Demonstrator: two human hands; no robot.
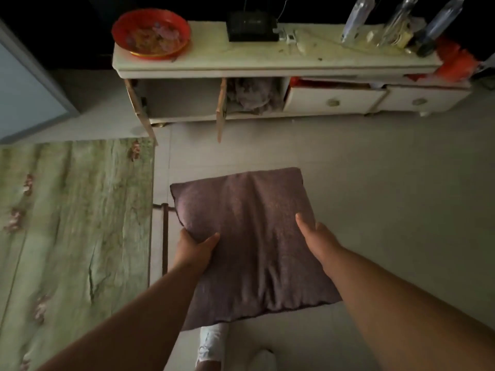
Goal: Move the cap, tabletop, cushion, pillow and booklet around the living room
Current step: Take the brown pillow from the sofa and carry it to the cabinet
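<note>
A square mauve cushion [249, 236] hangs in the air over the tiled floor, held flat in front of me. My left hand [194, 249] grips its left edge, thumb on top and fingers underneath. My right hand [317, 236] clasps its right edge the same way. A green marble-patterned tabletop [72, 223] lies to the left, its right edge close to the cushion. No cap, pillow or booklet is visible.
A low white TV cabinet [267, 60] stands ahead with doors ajar and a drawer pulled out, carrying a red bowl [151, 33], a black box [251, 26] and bottles [396, 20]. A thin dark metal frame [164, 236] stands by the tabletop. My feet are below.
</note>
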